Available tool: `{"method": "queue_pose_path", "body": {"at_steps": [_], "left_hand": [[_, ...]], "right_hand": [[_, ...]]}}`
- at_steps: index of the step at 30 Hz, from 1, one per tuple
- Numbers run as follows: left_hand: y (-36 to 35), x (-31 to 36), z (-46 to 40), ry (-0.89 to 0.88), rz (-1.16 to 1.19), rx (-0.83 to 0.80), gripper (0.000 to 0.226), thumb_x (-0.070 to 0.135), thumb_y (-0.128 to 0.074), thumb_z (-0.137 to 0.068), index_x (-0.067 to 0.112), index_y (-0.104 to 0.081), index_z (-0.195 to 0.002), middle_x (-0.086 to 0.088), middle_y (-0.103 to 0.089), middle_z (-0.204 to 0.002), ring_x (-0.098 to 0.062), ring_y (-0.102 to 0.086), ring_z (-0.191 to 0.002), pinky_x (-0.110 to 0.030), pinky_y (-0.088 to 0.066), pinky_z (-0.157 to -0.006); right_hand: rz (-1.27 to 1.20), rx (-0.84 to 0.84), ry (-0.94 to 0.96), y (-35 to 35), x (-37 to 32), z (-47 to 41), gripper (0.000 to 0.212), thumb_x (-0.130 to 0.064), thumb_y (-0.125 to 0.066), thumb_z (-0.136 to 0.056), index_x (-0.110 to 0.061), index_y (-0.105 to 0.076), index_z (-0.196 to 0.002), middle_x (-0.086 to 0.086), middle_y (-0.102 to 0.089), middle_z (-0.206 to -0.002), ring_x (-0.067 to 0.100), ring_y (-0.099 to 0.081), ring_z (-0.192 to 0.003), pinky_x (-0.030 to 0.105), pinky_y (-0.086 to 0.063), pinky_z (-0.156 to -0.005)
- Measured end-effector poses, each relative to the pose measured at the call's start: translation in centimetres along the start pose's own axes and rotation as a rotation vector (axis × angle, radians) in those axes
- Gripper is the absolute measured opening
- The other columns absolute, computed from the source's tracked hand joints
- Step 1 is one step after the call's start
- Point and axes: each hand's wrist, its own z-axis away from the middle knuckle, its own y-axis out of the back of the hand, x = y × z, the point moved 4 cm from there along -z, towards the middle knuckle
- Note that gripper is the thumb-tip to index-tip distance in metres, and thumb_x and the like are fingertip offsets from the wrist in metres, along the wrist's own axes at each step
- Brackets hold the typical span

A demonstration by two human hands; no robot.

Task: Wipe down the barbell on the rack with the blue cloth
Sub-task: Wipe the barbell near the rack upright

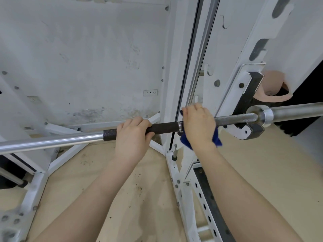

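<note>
The barbell (52,141) runs across the view from lower left to right, resting in the white rack's black hook (248,102). It has a chrome shaft, a black textured grip section and a collar (265,116) at the right. My left hand (132,137) is wrapped around the black grip. My right hand (199,124) presses the blue cloth (216,138) around the bar just right of the grip, beside the rack upright. Most of the cloth is hidden under my hand; blue edges show below and at the fingertips.
White rack uprights (176,84) and a chrome guide rod (201,55) stand just behind my right hand. White base struts (35,186) cross the tan wooden floor (139,189). A stained white wall with sockets (150,92) is behind. A pink padded piece (276,86) hangs at right.
</note>
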Motion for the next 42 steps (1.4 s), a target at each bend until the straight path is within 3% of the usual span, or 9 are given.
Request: {"method": "queue_pose_path", "body": {"at_steps": [3,7,11,13,19,24,30,35,42], "left_hand": [[0.0,0.0,-0.1,-0.02,-0.016,-0.022,0.017,0.016,-0.074,-0.072,0.01,-0.065,-0.085,-0.006,-0.061,-0.08,-0.031,-0.056,-0.074,-0.037,-0.037,-0.07],[0.0,-0.1,0.0,-0.103,-0.069,-0.031,0.021,0.015,-0.079,-0.065,0.01,-0.065,-0.08,-0.006,-0.061,-0.074,-0.03,-0.057,-0.065,-0.039,-0.044,-0.062],[0.2,-0.6,0.4,-0.197,-0.064,-0.021,0.015,0.01,-0.064,-0.072,0.012,-0.068,-0.087,-0.001,-0.065,-0.078,-0.028,-0.06,-0.065,-0.035,-0.046,-0.061],[0.5,-1.0,0.2,-0.227,0.023,-0.066,0.024,0.008,-0.051,-0.073,0.012,-0.068,-0.089,0.0,-0.069,-0.083,-0.029,-0.061,-0.067,-0.034,-0.044,-0.062],[3.0,-4.5,1.0,-0.17,0.214,-0.046,0.04,0.026,-0.039,-0.081,0.007,-0.06,-0.109,-0.01,-0.059,-0.115,-0.027,-0.054,-0.106,-0.04,-0.045,-0.09],[6.6,-8.5,2.0,-0.17,0.237,0.049,0.036,0.024,-0.042,-0.084,0.008,-0.056,-0.113,-0.008,-0.058,-0.114,-0.02,-0.046,-0.111,-0.029,-0.034,-0.098],[9.3,-11.4,2.3,-0.189,0.235,0.115,0.037,0.02,-0.042,-0.084,0.005,-0.054,-0.115,-0.011,-0.059,-0.111,-0.019,-0.044,-0.109,-0.014,-0.023,-0.099],[8.8,-12.0,1.8,-0.248,0.119,0.01,0.031,0.026,-0.042,-0.081,0.01,-0.066,-0.091,-0.005,-0.066,-0.089,-0.029,-0.059,-0.089,-0.037,-0.045,-0.079],[6.2,-12.1,2.0,-0.238,-0.003,-0.176,0.026,0.036,-0.073,-0.068,0.015,-0.068,-0.082,-0.003,-0.066,-0.087,-0.033,-0.058,-0.095,-0.042,-0.046,-0.08]], "right_hand": [[-0.026,0.039,0.091,-0.2,-2.5,0.3,0.031,-0.022,-0.042,-0.085,-0.012,-0.065,-0.068,0.005,-0.057,-0.068,0.022,-0.055,-0.057,0.028,-0.041,-0.048],[-0.016,-0.009,0.24,-0.3,-0.4,0.1,0.009,-0.015,-0.074,-0.073,-0.012,-0.067,-0.075,0.006,-0.059,-0.071,0.023,-0.056,-0.059,0.028,-0.044,-0.051],[-0.193,0.037,-0.158,0.3,1.1,-0.6,0.026,-0.026,-0.049,-0.094,-0.009,-0.068,-0.087,0.009,-0.061,-0.084,0.027,-0.059,-0.073,0.029,-0.036,-0.058],[-0.199,0.09,-0.097,0.3,-2.7,0.0,0.026,-0.026,-0.052,-0.092,-0.011,-0.068,-0.079,0.007,-0.062,-0.075,0.026,-0.06,-0.063,0.029,-0.04,-0.052],[-0.188,0.159,0.23,0.0,-9.6,1.5,0.018,-0.024,-0.058,-0.082,-0.017,-0.065,-0.067,0.001,-0.057,-0.064,0.024,-0.055,-0.051,0.024,-0.039,-0.043],[-0.016,0.251,0.127,0.3,-7.7,1.3,0.019,-0.007,-0.082,-0.063,-0.01,-0.064,-0.065,0.008,-0.058,-0.062,0.026,-0.053,-0.048,0.028,-0.046,-0.046],[-0.116,0.324,0.217,-0.6,-17.3,3.4,0.023,-0.022,-0.059,-0.084,-0.014,-0.062,-0.062,0.002,-0.055,-0.061,0.022,-0.047,-0.048,0.028,-0.041,-0.047],[-0.131,0.277,0.367,-0.6,-17.7,3.1,0.028,-0.025,-0.053,-0.085,-0.012,-0.061,-0.062,0.004,-0.054,-0.062,0.024,-0.049,-0.05,0.029,-0.038,-0.046],[0.016,0.151,0.047,-0.5,-14.0,2.4,0.02,-0.022,-0.055,-0.085,-0.013,-0.066,-0.072,0.006,-0.059,-0.071,0.028,-0.055,-0.059,0.034,-0.046,-0.054]]}}
